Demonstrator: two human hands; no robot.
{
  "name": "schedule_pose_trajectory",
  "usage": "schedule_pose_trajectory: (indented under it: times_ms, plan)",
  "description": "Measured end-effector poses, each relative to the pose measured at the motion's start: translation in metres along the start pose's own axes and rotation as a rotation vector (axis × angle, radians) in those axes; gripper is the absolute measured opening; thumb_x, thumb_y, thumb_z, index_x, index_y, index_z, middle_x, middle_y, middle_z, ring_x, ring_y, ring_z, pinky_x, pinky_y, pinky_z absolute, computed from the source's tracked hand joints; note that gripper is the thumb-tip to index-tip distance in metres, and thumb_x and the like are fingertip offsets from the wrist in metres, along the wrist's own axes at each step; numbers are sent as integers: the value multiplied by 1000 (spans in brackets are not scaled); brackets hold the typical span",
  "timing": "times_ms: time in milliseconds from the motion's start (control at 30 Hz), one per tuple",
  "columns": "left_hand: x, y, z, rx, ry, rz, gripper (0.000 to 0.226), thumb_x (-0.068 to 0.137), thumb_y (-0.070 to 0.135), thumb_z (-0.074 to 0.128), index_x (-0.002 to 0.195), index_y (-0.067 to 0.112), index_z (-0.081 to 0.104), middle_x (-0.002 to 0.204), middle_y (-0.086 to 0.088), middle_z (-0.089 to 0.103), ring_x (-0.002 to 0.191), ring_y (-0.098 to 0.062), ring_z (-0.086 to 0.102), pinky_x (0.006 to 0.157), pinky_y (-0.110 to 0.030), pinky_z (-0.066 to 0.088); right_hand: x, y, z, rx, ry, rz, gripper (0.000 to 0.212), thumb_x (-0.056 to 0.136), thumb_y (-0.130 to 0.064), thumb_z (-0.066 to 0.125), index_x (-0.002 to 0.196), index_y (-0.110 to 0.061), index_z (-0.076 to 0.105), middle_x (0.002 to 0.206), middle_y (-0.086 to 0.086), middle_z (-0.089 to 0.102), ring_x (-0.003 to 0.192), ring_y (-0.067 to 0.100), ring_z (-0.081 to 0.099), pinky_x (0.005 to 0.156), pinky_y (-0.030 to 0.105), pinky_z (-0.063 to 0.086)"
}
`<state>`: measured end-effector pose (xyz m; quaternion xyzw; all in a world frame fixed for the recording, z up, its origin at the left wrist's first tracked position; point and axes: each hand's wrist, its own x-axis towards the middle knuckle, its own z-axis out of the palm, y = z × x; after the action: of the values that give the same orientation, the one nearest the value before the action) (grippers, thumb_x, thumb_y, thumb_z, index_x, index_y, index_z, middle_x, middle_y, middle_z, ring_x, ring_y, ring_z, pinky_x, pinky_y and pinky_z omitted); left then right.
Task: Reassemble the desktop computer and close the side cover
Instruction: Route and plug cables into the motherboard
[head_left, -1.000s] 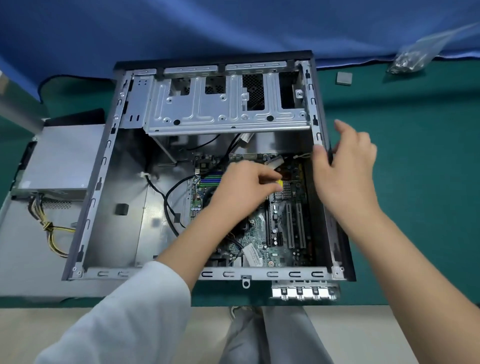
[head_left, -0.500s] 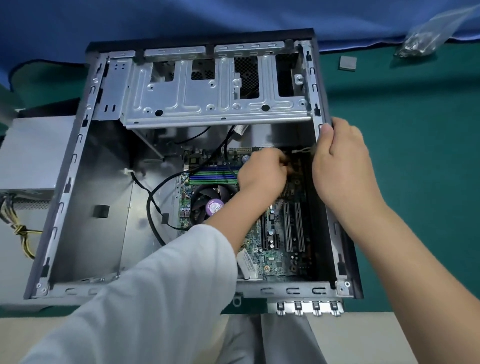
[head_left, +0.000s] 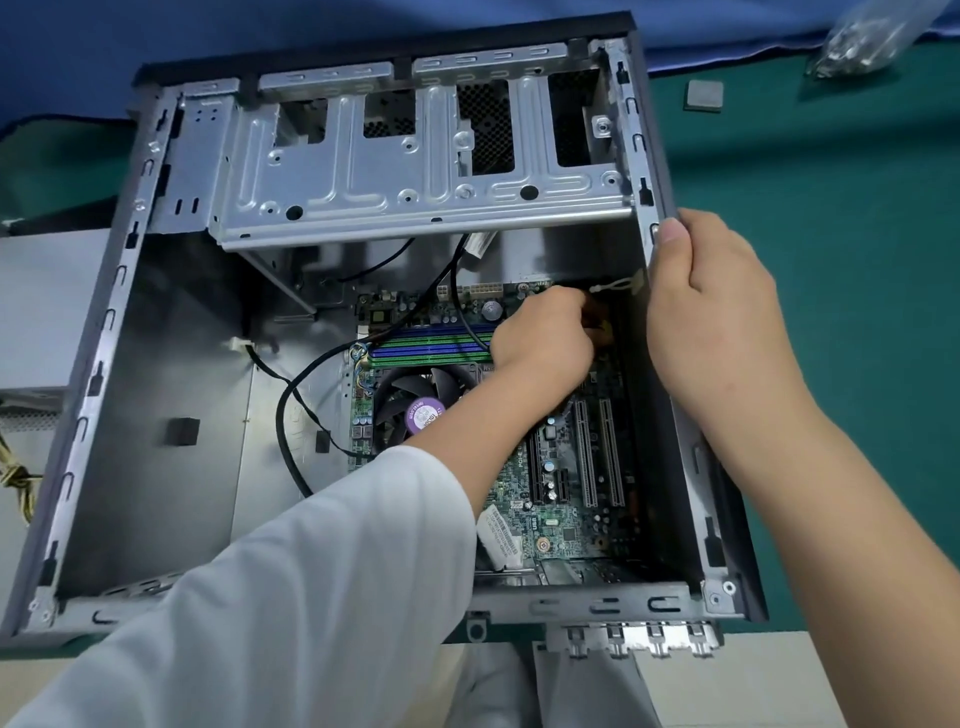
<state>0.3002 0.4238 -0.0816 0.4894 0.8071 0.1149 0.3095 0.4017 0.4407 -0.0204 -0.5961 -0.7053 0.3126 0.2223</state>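
White-sleeved left hand (head_left: 545, 343) reaches deep into open grey steel computer case (head_left: 104, 332), fingers curled on something small near green motherboard's (head_left: 566, 525) far right corner; exact item hidden, probably cable connector being seated. Bare right hand (head_left: 722, 322) grips case's right side rail, thumb on top edge, likely steadying chassis. Beyond: silver drive cage (head_left: 415, 171), bagged screws (head_left: 852, 44) on green mat (head_left: 831, 260).

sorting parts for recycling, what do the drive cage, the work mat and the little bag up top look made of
Drive cage: bare stamped sheet metal, likely steel, dull silver with pressed ribs and punched holes.
Work mat: matte green, probably rubber or vinyl.
Bag: clear glossy plastic film, crinkled; its contents are blurred.
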Motion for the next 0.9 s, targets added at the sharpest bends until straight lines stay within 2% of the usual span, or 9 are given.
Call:
schedule_pose_trajectory:
  times_ms: [400,667,800,900]
  plan:
    - [-2,-2,3,-30,5,27,27,89,16,53,112,26,64,110,-3,65,99,-29,60,75,-39,52,-1,0,-1,21,-2,2,36,103,-29,28,122,-11,52,114,10,54,91,15,38,67,20,21]
    - [0,-4,5,-72,14,21,26,87,19,57,110,28,66,107,-2,68,98,-28,61,78,-40,53,-2,-1,-1,44,1,2,35,103,-28,29,124,-12,52,117,9,55,99,18,45,69,19,23]
    - [0,-5,6,-46,28,32,25,86,20,57,109,25,66,106,-5,67,97,-30,61,78,-41,53,-2,-1,0,48,-3,5,35,103,-29,28,123,-12,52,116,9,55,93,15,42,69,19,23]
    - [0,-5,7,-39,38,43,25,87,22,57,110,27,65,108,-5,67,98,-31,61,74,-36,51,-2,0,0,41,-4,3,35,103,-29,28,121,-12,53,114,9,55,93,15,42,69,20,24]
